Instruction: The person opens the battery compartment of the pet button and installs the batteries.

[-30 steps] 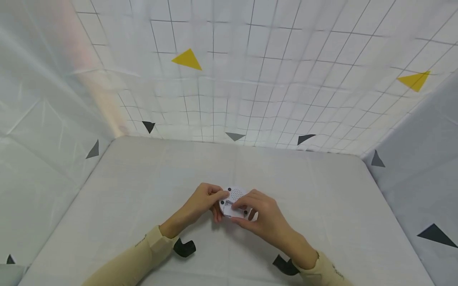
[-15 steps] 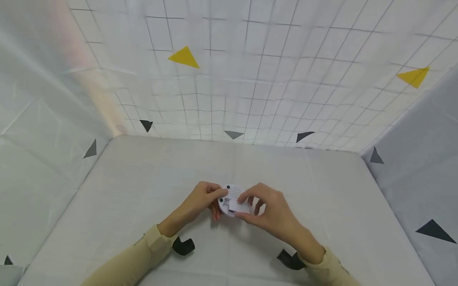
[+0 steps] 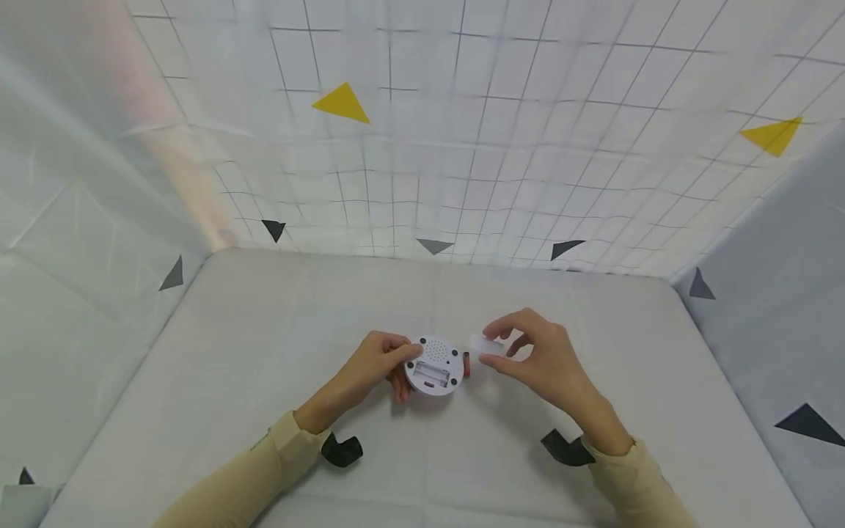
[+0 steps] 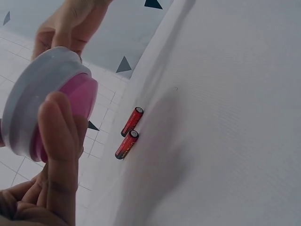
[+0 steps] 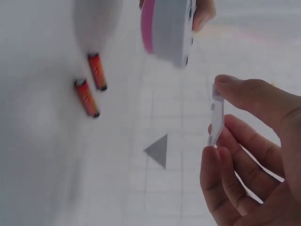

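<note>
My left hand (image 3: 376, 364) grips a round white battery-powered device (image 3: 436, 350) by its left edge, thumb on top and fingers underneath. Its upturned back has speaker holes, dark round feet and an uncovered battery compartment (image 3: 432, 374) with no batteries visible inside. The left wrist view shows the pink side (image 4: 83, 94) of the device facing the table. Between thumb and fingertips, my right hand (image 3: 544, 359) pinches a small white battery cover (image 5: 217, 115), apart from the device to its right. Two red-and-black batteries (image 4: 132, 121) lie on the table, partly hidden behind the device in the head view.
A white cloth covers the table (image 3: 330, 293). Behind it hangs a gridded white curtain (image 3: 429, 183) with yellow and dark triangles, and white sheets rise at both sides. Black straps (image 3: 342, 450) hang below both wrists.
My right hand has slid the battery cover off the device and carried it to the right, exposing the compartment. A red battery now shows beyond the device. My left hand keeps its hold.
</note>
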A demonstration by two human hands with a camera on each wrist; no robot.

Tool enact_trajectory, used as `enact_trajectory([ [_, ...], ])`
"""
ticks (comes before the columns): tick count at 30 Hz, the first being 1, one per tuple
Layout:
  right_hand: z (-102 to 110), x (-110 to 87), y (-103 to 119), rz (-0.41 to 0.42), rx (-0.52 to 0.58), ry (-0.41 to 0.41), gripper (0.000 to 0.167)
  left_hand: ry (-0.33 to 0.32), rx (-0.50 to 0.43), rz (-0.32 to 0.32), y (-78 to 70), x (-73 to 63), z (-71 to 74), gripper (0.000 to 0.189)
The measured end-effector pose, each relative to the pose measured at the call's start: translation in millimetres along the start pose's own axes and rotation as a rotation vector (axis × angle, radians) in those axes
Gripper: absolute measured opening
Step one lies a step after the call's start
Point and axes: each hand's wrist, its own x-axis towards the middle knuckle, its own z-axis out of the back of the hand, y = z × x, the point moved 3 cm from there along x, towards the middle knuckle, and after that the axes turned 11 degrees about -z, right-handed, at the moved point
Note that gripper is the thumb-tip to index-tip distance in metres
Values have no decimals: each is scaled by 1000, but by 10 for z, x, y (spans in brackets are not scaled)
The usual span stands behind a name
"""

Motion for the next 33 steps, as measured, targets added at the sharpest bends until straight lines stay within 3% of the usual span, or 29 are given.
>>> enact_trajectory([
  [19, 5, 95, -713, -258, -194, 26, 34, 8, -3, -19, -9, -8, 7, 29],
  [33, 17, 68, -1037, -309, -222, 32, 31, 15, 10, -29, -29, -29, 7, 28],
])
